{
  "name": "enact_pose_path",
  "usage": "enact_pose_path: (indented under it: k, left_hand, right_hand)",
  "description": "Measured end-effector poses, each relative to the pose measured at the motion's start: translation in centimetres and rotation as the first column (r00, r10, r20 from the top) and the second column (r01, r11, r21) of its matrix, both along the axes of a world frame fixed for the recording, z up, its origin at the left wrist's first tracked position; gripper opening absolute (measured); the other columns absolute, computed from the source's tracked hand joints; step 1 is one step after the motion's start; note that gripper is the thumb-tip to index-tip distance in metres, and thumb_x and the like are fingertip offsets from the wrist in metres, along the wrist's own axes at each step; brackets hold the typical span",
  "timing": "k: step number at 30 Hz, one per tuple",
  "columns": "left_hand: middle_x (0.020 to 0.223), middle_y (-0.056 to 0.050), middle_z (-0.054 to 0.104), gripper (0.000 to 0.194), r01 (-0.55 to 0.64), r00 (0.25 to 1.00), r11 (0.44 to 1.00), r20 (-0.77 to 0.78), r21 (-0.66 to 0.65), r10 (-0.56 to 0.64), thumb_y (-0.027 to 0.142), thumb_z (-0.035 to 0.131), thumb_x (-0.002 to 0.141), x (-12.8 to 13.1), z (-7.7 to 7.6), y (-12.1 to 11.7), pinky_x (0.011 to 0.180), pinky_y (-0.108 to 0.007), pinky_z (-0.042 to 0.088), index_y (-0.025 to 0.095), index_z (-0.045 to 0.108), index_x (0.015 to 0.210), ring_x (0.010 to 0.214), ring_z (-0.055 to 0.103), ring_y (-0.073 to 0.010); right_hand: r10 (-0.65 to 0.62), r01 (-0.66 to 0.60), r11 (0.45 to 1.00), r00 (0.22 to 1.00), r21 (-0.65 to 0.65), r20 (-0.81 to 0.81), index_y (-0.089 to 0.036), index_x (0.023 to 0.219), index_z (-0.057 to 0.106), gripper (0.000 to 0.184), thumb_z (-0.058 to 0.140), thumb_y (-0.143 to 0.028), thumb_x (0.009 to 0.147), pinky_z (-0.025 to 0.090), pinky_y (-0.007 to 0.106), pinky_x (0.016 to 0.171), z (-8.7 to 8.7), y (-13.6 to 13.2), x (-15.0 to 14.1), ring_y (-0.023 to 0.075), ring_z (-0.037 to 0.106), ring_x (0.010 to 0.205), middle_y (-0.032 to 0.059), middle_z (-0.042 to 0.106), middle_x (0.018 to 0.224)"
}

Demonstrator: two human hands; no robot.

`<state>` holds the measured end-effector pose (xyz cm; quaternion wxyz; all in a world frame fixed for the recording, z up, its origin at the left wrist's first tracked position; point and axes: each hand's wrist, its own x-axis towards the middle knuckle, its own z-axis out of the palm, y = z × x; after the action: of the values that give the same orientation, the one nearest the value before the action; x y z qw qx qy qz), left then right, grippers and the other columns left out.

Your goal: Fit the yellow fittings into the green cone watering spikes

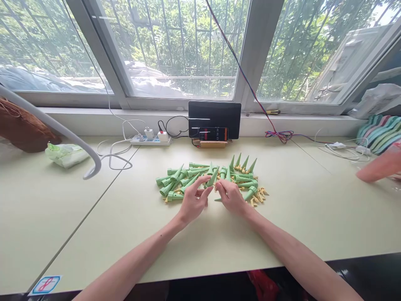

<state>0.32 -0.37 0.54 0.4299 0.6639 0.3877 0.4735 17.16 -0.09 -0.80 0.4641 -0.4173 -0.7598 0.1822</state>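
In the head view, my left hand (196, 198) is closed on a green plastic spike (212, 177), gripped between thumb and fingers with its point up. Close beside it, my right hand (231, 195) pinches a small yellow plastic piece (215, 189), mostly hidden by the fingertips. Around both hands lies a pile of hollow green spikes (171, 184) with ribbed collars. Several green spikes (238, 160) stand upright behind my right hand, with yellow pieces about their bases. More small yellow pieces (260, 195) lie loose to the right of the pile.
Behind the pile a tablet (214, 113) and a phone (213, 134) lean on a cardboard stand (213, 144). A power strip (151, 141) with cables lies left of them. A white curved arm (62, 121) reaches over the table's left side. Stacked coloured items (384, 133) sit far right.
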Motion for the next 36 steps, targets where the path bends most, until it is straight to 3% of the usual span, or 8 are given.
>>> enact_pose_path:
  k: [6,10,13,20,23,27,31,36]
  left_hand:
    - [0.111,-0.008,0.062,0.033,-0.024,1.000,0.998,0.012,-0.052,0.025,0.042,0.059,0.089,0.2,0.3,-0.1,0.038,-0.021,0.047,0.023,0.057,0.116,0.040,0.051,-0.0032]
    - [0.104,-0.007,0.061,0.037,-0.077,0.995,0.991,0.053,-0.108,0.083,0.046,0.061,0.087,0.2,0.7,0.0,0.034,-0.020,0.044,0.021,0.056,0.114,0.039,0.051,-0.0038]
    - [0.101,-0.006,0.063,0.036,-0.080,0.993,0.988,0.074,-0.133,0.091,0.046,0.061,0.087,0.1,1.0,0.1,0.033,-0.020,0.041,0.019,0.057,0.111,0.038,0.051,-0.0040]
    - [0.098,-0.006,0.064,0.036,-0.050,0.994,0.992,0.087,-0.116,0.060,0.044,0.062,0.087,0.0,0.9,0.2,0.033,-0.019,0.041,0.018,0.059,0.112,0.038,0.051,-0.0039]
    - [0.102,-0.006,0.063,0.036,-0.002,0.997,0.996,0.075,-0.090,0.009,0.042,0.063,0.087,-0.1,0.6,0.1,0.035,-0.020,0.044,0.020,0.061,0.115,0.040,0.051,-0.0036]
    - [0.105,-0.006,0.064,0.028,0.039,0.999,0.998,-0.014,0.050,-0.038,0.034,0.062,0.088,0.1,0.1,0.0,0.039,-0.019,0.047,0.022,0.062,0.113,0.043,0.052,-0.0028]
    - [0.100,-0.005,0.067,0.023,0.016,0.995,0.981,-0.097,0.191,0.003,0.030,0.060,0.090,0.2,-0.1,-0.1,0.042,-0.017,0.047,0.021,0.064,0.111,0.046,0.051,-0.0031]
    - [0.106,-0.006,0.065,0.026,-0.013,0.995,0.993,-0.092,0.119,0.024,0.034,0.061,0.089,0.1,0.3,-0.2,0.040,-0.019,0.047,0.021,0.062,0.112,0.044,0.050,-0.0031]
  right_hand:
    - [-0.021,0.020,1.000,0.999,-0.015,-0.035,-0.020,0.078,0.054,0.033,0.038,-0.037,0.102,0.040,0.026,0.055,0.1,0.1,-0.1,0.0127,0.048,0.056,0.0001,0.054,0.067]
    - [0.011,-0.013,1.000,0.996,-0.024,-0.092,-0.019,0.101,0.057,0.020,0.051,-0.038,0.097,0.043,0.026,0.054,0.1,0.0,-0.2,0.0121,0.053,0.059,0.0042,0.062,0.088]
    - [0.044,-0.044,0.999,0.994,0.000,-0.103,-0.020,0.107,0.056,0.018,0.055,-0.034,0.095,0.045,0.026,0.054,0.0,-0.1,-0.2,0.0119,0.055,0.062,0.0058,0.061,0.096]
    - [0.035,-0.030,0.998,0.996,0.061,-0.085,-0.020,0.099,0.056,0.013,0.052,-0.032,0.097,0.043,0.025,0.057,-0.2,0.1,-0.1,0.0126,0.052,0.063,0.0031,0.058,0.084]
    - [-0.012,0.019,0.995,0.997,0.098,-0.078,-0.020,0.085,0.053,0.018,0.048,-0.030,0.098,0.039,0.025,0.057,-0.1,0.1,-0.2,0.0123,0.047,0.060,0.0005,0.053,0.073]
    - [-0.088,0.095,0.991,0.993,0.090,-0.078,-0.021,0.064,0.035,0.036,0.040,-0.026,0.100,0.029,0.024,0.051,-0.2,0.2,-0.1,0.0106,0.033,0.050,-0.0043,0.036,0.057]
    - [-0.110,0.114,0.992,0.991,0.046,-0.075,-0.021,0.063,0.033,0.037,0.038,-0.027,0.099,0.027,0.025,0.050,-0.4,0.3,-0.1,0.0105,0.032,0.050,-0.0045,0.035,0.056]
    - [-0.089,0.089,0.996,0.991,-0.009,-0.100,-0.020,0.065,0.042,0.036,0.041,-0.031,0.100,0.030,0.024,0.051,-0.2,0.2,-0.2,0.0103,0.036,0.051,-0.0039,0.040,0.057]
